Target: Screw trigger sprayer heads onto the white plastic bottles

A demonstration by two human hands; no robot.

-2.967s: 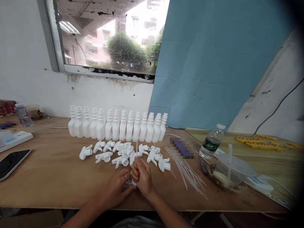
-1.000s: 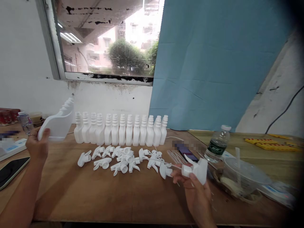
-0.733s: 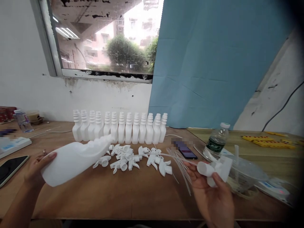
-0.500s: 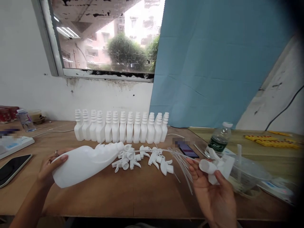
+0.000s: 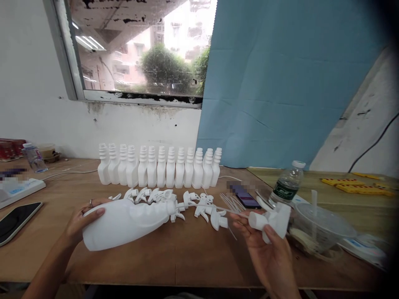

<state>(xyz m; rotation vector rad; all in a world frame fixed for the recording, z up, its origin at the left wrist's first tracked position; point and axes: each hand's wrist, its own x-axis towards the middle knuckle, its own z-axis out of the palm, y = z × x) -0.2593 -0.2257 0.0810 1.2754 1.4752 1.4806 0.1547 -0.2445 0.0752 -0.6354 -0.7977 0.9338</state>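
Note:
My left hand point(image 5: 81, 222) is closed around the base end of a white plastic bottle point(image 5: 120, 226), which lies tilted nearly level with its neck toward the right. In my right hand point(image 5: 264, 245) is a white trigger sprayer point(image 5: 274, 220), its collar facing left. A thin tube point(image 5: 215, 208) runs from the sprayer to the bottle's mouth; its tip is at or inside the opening, I cannot tell how deep. Between and behind my hands lie several loose trigger sprayers point(image 5: 204, 207) on the table. Several thin white tubes point(image 5: 232, 202) lie near my right hand.
A row of white bottles point(image 5: 161, 168) stands along the wall. At the right are a phone point(image 5: 246, 197), a water bottle point(image 5: 285, 187) and a clear lidded container with a straw point(image 5: 324, 222). Another phone point(image 5: 18, 222) and a power strip point(image 5: 26, 191) lie at the left.
The bottle in my left hand has moved right and levelled out. My right hand has come left with the sprayer, so bottle neck and sprayer are closer together.

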